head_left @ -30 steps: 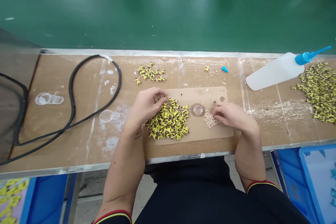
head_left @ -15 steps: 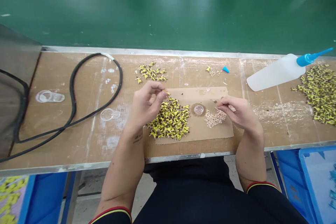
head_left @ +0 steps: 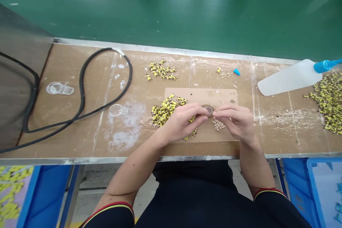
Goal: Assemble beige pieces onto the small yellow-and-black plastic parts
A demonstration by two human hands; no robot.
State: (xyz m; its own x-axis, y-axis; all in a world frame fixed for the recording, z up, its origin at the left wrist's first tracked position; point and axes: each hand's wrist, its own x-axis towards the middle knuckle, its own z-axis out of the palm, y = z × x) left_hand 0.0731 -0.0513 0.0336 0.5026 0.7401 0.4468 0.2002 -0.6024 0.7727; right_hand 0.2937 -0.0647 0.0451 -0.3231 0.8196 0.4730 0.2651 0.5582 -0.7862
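My left hand [head_left: 187, 119] is closed in a pinch at the near side of a small round dish [head_left: 208, 109]; what its fingertips hold is too small to name. From the right, my right hand [head_left: 236, 119] pinches something tiny and pale at the dish's right edge. The fingertips of both hands are close together. A piece of cardboard [head_left: 205, 94] lies beneath. On it, a pile of small yellow and dark pieces [head_left: 162, 112] is partly covered by my left hand. Small pale pieces [head_left: 219, 124] lie beside my right hand.
A white bottle with a blue nozzle [head_left: 291, 77] lies at the right, near a large yellow pile [head_left: 331, 103]. A blue cap [head_left: 237, 72] and a small yellow group [head_left: 161, 70] lie behind the cardboard. A black cable [head_left: 82, 89] loops at the left.
My left hand has moved right, from above the yellow pile to the round dish. My right hand has shifted slightly to the dish's edge. The view has moved a little.
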